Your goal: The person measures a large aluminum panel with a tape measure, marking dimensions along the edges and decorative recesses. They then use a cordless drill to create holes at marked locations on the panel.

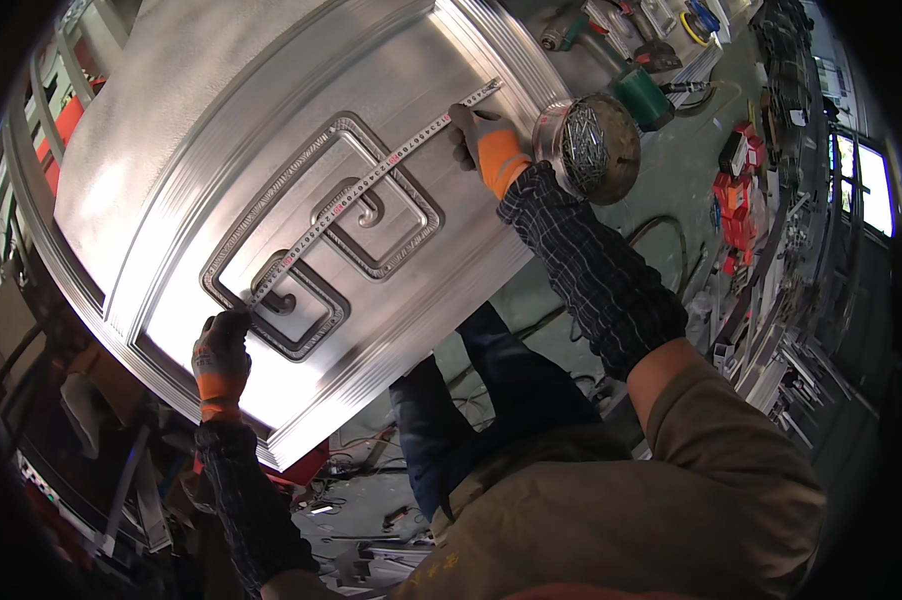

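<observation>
A white tape measure blade [336,208] stretches diagonally over a silvery metal panel [301,85] with raised frame mouldings. Beneath the blade lies a dark grey scroll-shaped metal ornament [423,195] of angular, interlocking loops. My left hand [221,362], in a grey and orange glove, is closed on the tape at its near left end, beside the ornament's lower corner; whether it holds a case is hidden. Farther right, my right hand [486,145], gloved alike, has its fingers curled at the tape's edge. The blade runs past it to the panel's right-hand moulding.
A round metal bowl of screws or nails [586,145] stands right of my right hand. Beyond it lies a green power tool [621,80], among other tools. Red tools [736,200] and metal strips fill the right side. Cables and scraps lie on the floor by my legs.
</observation>
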Tool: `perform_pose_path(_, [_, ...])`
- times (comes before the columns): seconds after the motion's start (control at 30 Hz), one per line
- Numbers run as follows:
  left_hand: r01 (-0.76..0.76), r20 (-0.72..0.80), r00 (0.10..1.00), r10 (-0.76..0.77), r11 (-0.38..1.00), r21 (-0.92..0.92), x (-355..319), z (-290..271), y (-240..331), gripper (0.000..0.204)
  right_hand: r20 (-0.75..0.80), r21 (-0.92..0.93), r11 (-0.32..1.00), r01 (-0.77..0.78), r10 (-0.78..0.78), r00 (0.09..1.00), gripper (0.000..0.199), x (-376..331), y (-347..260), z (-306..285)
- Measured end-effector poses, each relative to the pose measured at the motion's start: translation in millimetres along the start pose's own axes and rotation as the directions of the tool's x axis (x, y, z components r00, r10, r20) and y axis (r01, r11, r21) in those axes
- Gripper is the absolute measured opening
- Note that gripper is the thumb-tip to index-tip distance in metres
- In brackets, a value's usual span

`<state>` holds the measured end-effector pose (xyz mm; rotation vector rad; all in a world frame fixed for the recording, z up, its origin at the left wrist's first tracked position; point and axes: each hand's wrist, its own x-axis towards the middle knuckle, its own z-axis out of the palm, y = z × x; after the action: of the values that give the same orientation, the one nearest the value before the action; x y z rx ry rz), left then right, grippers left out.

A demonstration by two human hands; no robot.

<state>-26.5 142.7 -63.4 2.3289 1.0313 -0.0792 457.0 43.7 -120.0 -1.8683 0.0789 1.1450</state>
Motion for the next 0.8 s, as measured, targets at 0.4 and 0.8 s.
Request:
perform_pose_path(0.4, [0.045,-0.029,0.999,-0.043,0.998,0.053,2.7,11.7,-6.3,0.029,0.004,0.042,0.999,-0.022,0.022,1.000,0.022,-11.3,-8.2,2.9])
perform_pose_path(0.8, [-0.076,-0.089,0.992,0.086,0.991,0.111,7.0,20.5,-8.6,0.027,0.141,-0.822,0.452,0.346,-0.427,0.893,0.031,17.1,80.8,-19.2])
